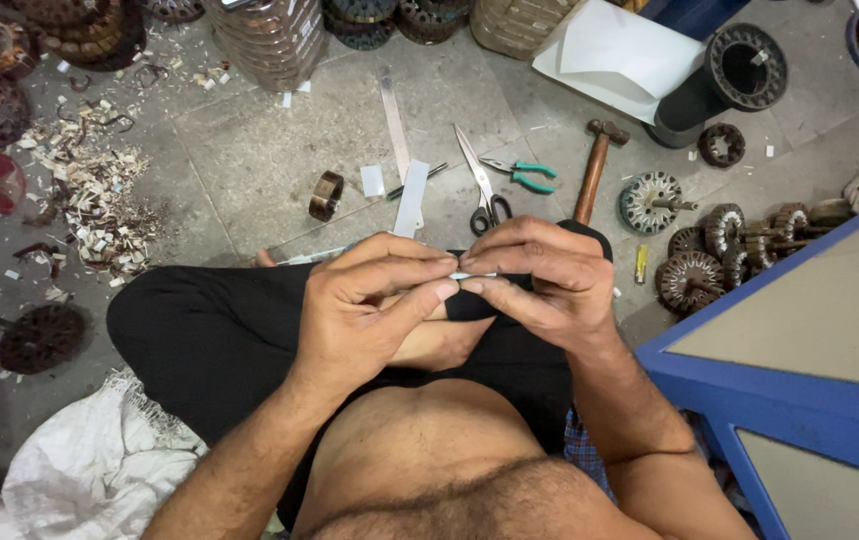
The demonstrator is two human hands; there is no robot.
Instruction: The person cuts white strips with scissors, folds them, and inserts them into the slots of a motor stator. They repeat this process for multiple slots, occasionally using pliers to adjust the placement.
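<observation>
My left hand [374, 300] and my right hand [539, 275] meet in front of me above my crossed legs in black trousers [209, 340]. Together they pinch a small thin white strip [472, 275] between fingertips and thumbs; only a sliver of it shows between the fingers. On the floor just beyond lie a longer white strip [411, 198] and a small white piece [372, 181].
On the grey floor lie scissors [482, 185], green-handled pliers [519, 175], a hammer [594, 170], a metal ruler [394, 122], a brown ring [326, 195] and several round motor cores [719, 250]. Shavings [99, 195] litter the left. A blue-framed panel [779, 400] stands at right, white cloth [89, 470] at left.
</observation>
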